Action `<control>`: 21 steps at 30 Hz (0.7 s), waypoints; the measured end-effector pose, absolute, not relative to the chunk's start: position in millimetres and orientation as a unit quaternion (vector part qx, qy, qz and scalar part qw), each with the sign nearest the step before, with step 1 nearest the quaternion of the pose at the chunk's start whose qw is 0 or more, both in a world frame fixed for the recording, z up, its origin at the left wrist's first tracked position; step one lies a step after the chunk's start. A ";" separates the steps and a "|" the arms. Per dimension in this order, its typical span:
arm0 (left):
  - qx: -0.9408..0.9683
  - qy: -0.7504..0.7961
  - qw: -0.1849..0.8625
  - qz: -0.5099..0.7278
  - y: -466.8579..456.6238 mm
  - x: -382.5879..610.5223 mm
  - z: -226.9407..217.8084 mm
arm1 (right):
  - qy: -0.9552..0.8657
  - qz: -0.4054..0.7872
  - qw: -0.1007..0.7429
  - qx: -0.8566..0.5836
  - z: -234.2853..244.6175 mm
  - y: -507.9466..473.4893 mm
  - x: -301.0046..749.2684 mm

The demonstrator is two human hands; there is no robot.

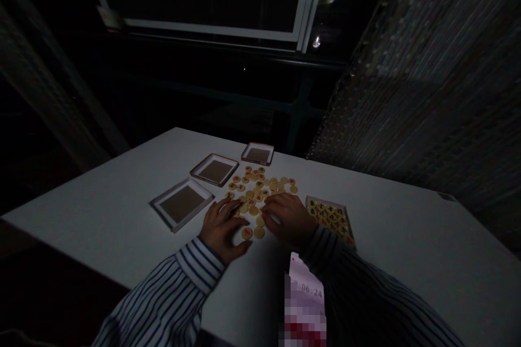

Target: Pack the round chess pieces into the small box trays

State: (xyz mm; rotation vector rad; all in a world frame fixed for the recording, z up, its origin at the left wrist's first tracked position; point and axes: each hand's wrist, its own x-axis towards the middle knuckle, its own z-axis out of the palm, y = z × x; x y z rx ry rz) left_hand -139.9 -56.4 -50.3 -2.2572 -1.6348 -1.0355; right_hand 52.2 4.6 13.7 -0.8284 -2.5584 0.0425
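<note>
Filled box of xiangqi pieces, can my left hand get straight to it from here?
Probably not directly: your right hand and its striped sleeve lie between your left hand and the filled box. Reaching around beyond the right hand might work.

You have a dim exposure: the table reads dull grey, with most of what lies beyond it near black. Two glare spots show above its far edge. By its near edge, your lit screen glows pink, pixelated lower down. Soft shadow darkens the tabletop beside your right hand.
</note>
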 end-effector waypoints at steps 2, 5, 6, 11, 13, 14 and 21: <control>-0.757 -0.552 0.080 -0.340 -56.6 -139.4 -50.8 | -0.927 0.006 0.230 -0.296 7.9 5.1 52.4; -0.759 -0.556 0.073 -0.332 -57.1 -138.8 -50.8 | -0.926 0.001 0.238 -0.293 2.0 5.0 52.2; -0.759 -0.557 0.072 -0.329 -57.3 -138.7 -50.7 | -0.926 0.000 0.239 -0.292 0.5 4.8 52.1; -0.760 -0.561 0.066 -0.322 -58.3 -138.0 -49.7 | -0.931 -0.003 0.232 -0.283 -5.8 4.3 51.7; -0.760 -0.561 0.066 -0.321 -58.7 -137.7 -49.3 | -0.931 -0.003 0.233 -0.282 -7.7 4.3 51.3; -0.760 -0.562 0.067 -0.320 -58.9 -137.5 -49.2 | -0.931 -0.003 0.233 -0.282 -8.4 4.2 51.1; -0.763 -0.568 0.057 -0.303 -59.8 -136.9 -48.8 | -0.931 0.003 0.241 -0.274 -11.1 4.9 51.5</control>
